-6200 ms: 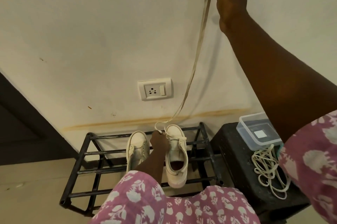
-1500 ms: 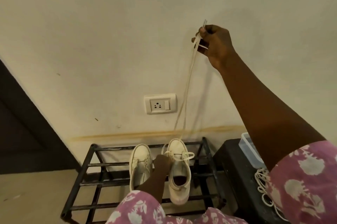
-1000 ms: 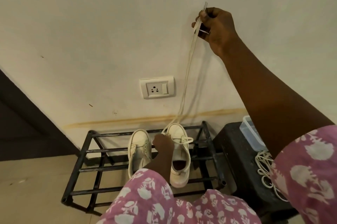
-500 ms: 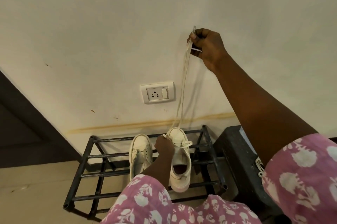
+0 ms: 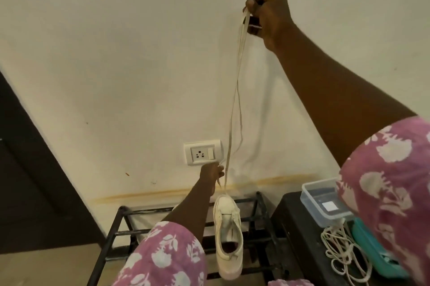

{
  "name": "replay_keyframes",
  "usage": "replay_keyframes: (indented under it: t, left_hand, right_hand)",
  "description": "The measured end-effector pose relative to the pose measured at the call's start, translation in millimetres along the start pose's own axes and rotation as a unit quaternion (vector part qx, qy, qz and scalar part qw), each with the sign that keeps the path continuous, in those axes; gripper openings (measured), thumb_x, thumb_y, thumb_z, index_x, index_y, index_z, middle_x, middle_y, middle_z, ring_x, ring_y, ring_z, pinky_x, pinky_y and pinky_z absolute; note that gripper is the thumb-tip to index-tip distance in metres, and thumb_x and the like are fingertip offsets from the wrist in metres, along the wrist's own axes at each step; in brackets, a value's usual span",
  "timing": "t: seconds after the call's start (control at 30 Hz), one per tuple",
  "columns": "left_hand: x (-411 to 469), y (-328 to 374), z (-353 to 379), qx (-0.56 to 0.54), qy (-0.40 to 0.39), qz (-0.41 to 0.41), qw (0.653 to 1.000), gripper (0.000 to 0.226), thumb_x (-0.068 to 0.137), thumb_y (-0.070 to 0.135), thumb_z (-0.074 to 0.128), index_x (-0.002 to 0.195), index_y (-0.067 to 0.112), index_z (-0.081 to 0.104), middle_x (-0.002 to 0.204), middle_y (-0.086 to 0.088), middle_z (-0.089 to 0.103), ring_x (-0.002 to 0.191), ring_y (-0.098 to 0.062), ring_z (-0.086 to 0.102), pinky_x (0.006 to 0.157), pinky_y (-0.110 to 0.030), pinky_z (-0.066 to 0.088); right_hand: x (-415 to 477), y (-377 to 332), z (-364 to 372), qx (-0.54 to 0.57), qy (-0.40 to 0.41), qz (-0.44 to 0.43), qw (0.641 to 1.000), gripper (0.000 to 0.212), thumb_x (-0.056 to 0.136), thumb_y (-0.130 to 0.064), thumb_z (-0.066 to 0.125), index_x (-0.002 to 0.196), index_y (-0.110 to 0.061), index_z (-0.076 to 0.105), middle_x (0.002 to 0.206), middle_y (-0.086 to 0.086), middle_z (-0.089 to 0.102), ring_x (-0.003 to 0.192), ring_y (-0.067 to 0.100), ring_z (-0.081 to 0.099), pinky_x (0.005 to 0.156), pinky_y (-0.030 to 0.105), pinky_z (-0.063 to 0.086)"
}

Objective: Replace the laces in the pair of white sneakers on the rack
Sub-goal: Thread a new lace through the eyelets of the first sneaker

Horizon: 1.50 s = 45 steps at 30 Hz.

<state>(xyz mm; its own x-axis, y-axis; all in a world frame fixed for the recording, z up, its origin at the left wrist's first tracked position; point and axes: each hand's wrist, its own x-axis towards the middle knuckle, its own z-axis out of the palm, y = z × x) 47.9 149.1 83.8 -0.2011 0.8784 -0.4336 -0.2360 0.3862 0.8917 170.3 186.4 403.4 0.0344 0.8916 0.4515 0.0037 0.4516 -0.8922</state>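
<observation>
A white sneaker (image 5: 228,236) lies on the black metal rack (image 5: 261,211). A long flat cream lace (image 5: 236,104) runs as two strands from the shoe's toe end up the wall. My right hand (image 5: 267,15) is raised high and pinches both lace tips, which stick out above the fingers. My left hand (image 5: 211,174) is above the shoe, near the wall socket, and pinches the lace low down. My left arm hides the second sneaker almost entirely.
A wall socket (image 5: 203,152) sits just behind my left hand. Right of the rack stands a black stool (image 5: 290,220) holding a clear plastic box (image 5: 323,202), a bundle of white laces (image 5: 342,248) and a teal object (image 5: 381,253). A dark door (image 5: 28,169) is at left.
My left hand has left the sneaker and risen to grip the lace near the socket. My right hand stays high with the lace tips. The view has moved closer.
</observation>
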Motion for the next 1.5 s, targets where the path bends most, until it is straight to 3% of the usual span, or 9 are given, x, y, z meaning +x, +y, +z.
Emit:
replay_keyframes:
  t: [0.07,0.17,0.33,0.53,0.83,1.0,1.17,1.33,1.5]
  left_hand:
    - [-13,44,8,0.032,-0.034,0.052,0.998,0.014,0.094,0.006,0.046,0.093,0.012,0.059,0.076,0.000,0.053,0.065,-0.012,0.049,0.049,-0.025,0.042]
    - [-45,118,26,0.063,-0.089,0.153,0.982,0.014,0.095,0.011,0.047,0.099,0.014,0.060,0.075,0.002,0.049,0.062,-0.011,0.042,0.058,-0.023,0.040]
    - [-118,248,59,0.058,-0.171,0.327,0.928,0.019,0.096,0.007,0.041,0.093,0.009,0.059,0.069,0.002,0.044,0.050,-0.008,0.033,0.049,-0.021,0.028]
    - [-178,331,77,0.155,-0.071,0.441,0.881,0.022,0.093,0.015,0.050,0.074,0.004,0.055,0.063,-0.006,0.045,0.053,-0.016,0.037,0.049,-0.025,0.030]
    - [-187,334,75,0.021,-0.033,0.441,0.897,0.013,0.094,0.008,0.050,0.088,0.009,0.061,0.069,-0.005,0.060,0.060,-0.012,0.056,0.055,-0.023,0.050]
    - [-187,343,76,0.026,0.034,0.455,0.890,0.018,0.087,0.010,0.064,0.102,0.004,0.071,0.086,-0.012,0.067,0.086,-0.025,0.061,0.084,-0.037,0.055]
    - [-194,346,72,-0.003,0.013,0.429,0.903,0.014,0.081,0.002,0.070,0.095,0.003,0.070,0.070,-0.006,0.062,0.059,-0.015,0.060,0.049,-0.020,0.052]
    - [-196,345,70,-0.002,-0.004,0.424,0.905,0.003,0.084,0.001,0.066,0.086,0.004,0.066,0.070,-0.009,0.063,0.060,-0.017,0.062,0.059,-0.025,0.055]
    - [-198,350,70,-0.003,-0.007,0.409,0.913,0.017,0.084,-0.005,0.063,0.073,0.007,0.063,0.071,-0.010,0.062,0.061,-0.018,0.062,0.055,-0.025,0.054]
  right_hand:
    - [11,-33,0,0.017,0.027,-0.008,0.999,0.028,0.092,0.001,0.046,0.068,-0.010,0.056,0.072,0.004,0.058,0.059,0.015,0.055,0.051,0.022,0.052]
    - [24,-71,-2,0.008,0.039,-0.020,0.999,0.034,0.090,0.004,0.038,0.063,-0.011,0.052,0.067,0.004,0.056,0.055,0.017,0.053,0.053,0.028,0.055]
    - [26,-92,-5,-0.069,0.022,-0.028,0.997,0.028,0.088,0.007,0.048,0.065,-0.007,0.054,0.068,0.010,0.058,0.054,0.020,0.055,0.055,0.034,0.055]
    - [20,-91,-12,-0.069,0.014,-0.058,0.996,0.016,0.085,0.014,0.050,0.085,0.009,0.065,0.071,0.016,0.060,0.057,0.026,0.058,0.061,0.037,0.056]
    - [6,-89,-13,-0.052,0.030,-0.054,0.997,0.009,0.084,0.004,0.063,0.081,-0.004,0.067,0.077,0.011,0.066,0.063,0.019,0.063,0.059,0.025,0.055]
    - [4,-96,-10,-0.031,0.052,-0.066,0.996,0.010,0.082,0.006,0.064,0.084,-0.002,0.069,0.068,0.006,0.063,0.055,0.015,0.056,0.052,0.019,0.054]
    - [0,-98,-9,-0.036,0.059,-0.077,0.995,0.008,0.081,0.004,0.068,0.087,-0.002,0.070,0.065,0.004,0.063,0.053,0.014,0.058,0.050,0.016,0.054]
    - [-1,-96,-9,-0.035,0.044,-0.087,0.995,0.008,0.081,0.003,0.068,0.088,0.001,0.069,0.082,0.015,0.067,0.069,0.024,0.064,0.066,0.027,0.057]
    - [-2,-95,-7,-0.002,0.026,-0.080,0.996,0.005,0.081,0.004,0.067,0.086,0.002,0.067,0.078,0.012,0.067,0.066,0.020,0.065,0.063,0.024,0.056]
